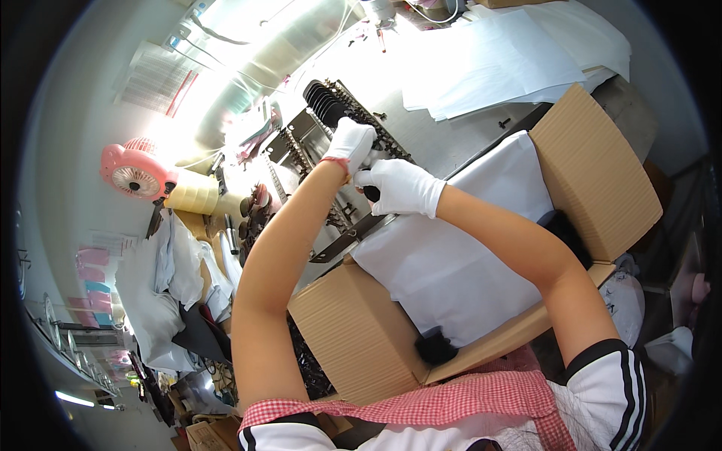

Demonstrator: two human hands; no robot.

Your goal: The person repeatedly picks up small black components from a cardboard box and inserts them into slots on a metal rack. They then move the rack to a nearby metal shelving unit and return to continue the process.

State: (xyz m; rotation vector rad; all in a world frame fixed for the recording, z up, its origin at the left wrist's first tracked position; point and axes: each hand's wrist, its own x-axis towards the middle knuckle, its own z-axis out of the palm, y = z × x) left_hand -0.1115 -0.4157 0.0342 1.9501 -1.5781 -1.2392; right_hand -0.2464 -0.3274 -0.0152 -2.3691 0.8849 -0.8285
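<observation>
Both my hands wear white gloves and meet over a long metal rack [389, 143] with toothed-looking edges. My right hand [406, 188] is closed, pinching a small dark rounded piece [371, 193] that looks like a lens. Just beyond it, my left hand [352, 143] is bent over the rack with its fingers turned down; what they touch is hidden. A row of black, thin, rounded pieces [325, 104] stands in the rack's far end. Below my right forearm, an open cardboard box [361, 323] is lined with white paper [459, 259].
A pink fan [138, 171] and a pale yellow roll [192, 192] stand at the left. White sheets [496, 60] are stacked on the far table. Dark fuzzy pads [436, 346] sit at the box's corners. Dark glasses-like pieces [258, 207] lie left of the rack.
</observation>
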